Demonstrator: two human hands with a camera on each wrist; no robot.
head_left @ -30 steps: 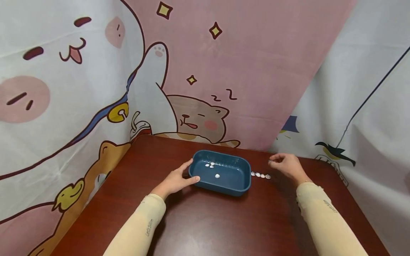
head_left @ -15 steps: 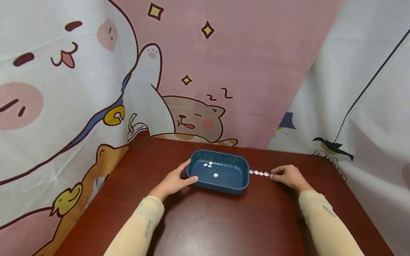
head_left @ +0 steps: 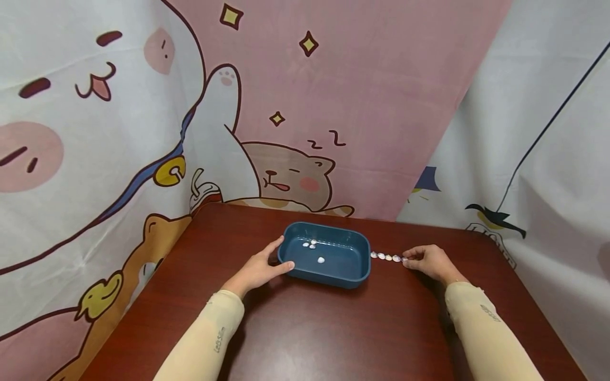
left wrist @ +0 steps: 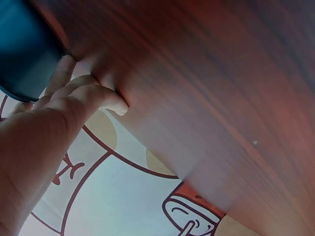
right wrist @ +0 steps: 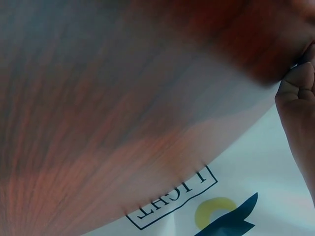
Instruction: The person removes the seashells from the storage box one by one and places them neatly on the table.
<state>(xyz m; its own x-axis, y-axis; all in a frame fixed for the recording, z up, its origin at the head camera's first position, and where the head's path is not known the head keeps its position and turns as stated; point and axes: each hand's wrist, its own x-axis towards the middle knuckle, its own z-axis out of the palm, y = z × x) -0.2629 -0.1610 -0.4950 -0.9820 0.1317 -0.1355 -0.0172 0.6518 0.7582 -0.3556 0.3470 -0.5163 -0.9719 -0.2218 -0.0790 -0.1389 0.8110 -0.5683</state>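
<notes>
A blue rectangular tray [head_left: 329, 275] stands on the table with several small whitish pieces [head_left: 313, 244] lying inside it. My left hand [head_left: 258, 271] spans its left end, thumb along the front corner of the rim and index finger toward the back corner. In the left wrist view the other fingers [left wrist: 106, 98] reach down to the table beside the tray. Right of the tray runs a line of small pale shells [head_left: 382, 256]. At the line's right end my right hand [head_left: 431, 263] pinches one more shell [head_left: 404, 260] down at the table, mostly hidden by the fingertips.
The dark red wooden table [head_left: 329, 338] meets a printed cartoon cloth [head_left: 371, 121] along its back edge. Cloth also hangs at the left and right sides. A tiny pale speck [left wrist: 255, 142] lies on the wood in the left wrist view.
My right hand has come down from above the table to the right end of the row, bringing a shell to it. The left hand stays at the tray; the head view has shifted slightly.
</notes>
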